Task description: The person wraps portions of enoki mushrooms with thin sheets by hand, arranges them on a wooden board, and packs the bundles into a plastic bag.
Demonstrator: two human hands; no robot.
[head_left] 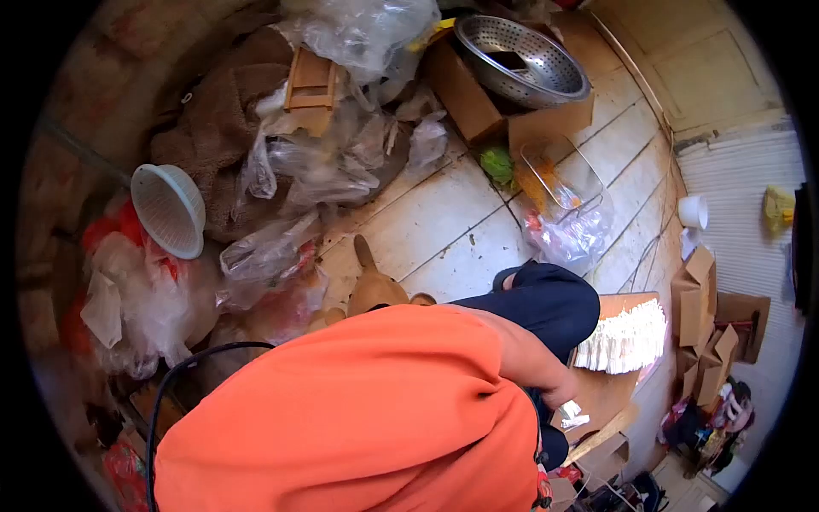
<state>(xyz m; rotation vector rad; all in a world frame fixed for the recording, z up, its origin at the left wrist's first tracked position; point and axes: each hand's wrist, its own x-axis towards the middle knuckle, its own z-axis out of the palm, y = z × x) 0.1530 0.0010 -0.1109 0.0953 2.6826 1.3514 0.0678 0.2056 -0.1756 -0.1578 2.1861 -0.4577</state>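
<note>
Orange cloth nearest you is your shirt (341, 410), and your left arm comes out of its sleeve beside your dark trousers (542, 303). Your left hand (559, 391) is at the edge of the brown table (604, 397), just beside a few loose white pieces (575, 420); you cannot tell from this angle whether its grip is closed on one. Your right hand is out of view, so its grip cannot be told either. Further along the same table you have a dense row of white strips (623, 340). Beyond your knee, a clear plastic bag (572, 230) lies on the tiled floor (465, 256). Farther off, a metal colander (522, 64) sits tilted on an open cardboard box (465, 90), with a white cup (693, 212) over by the ribbed wall (734, 179).
</note>
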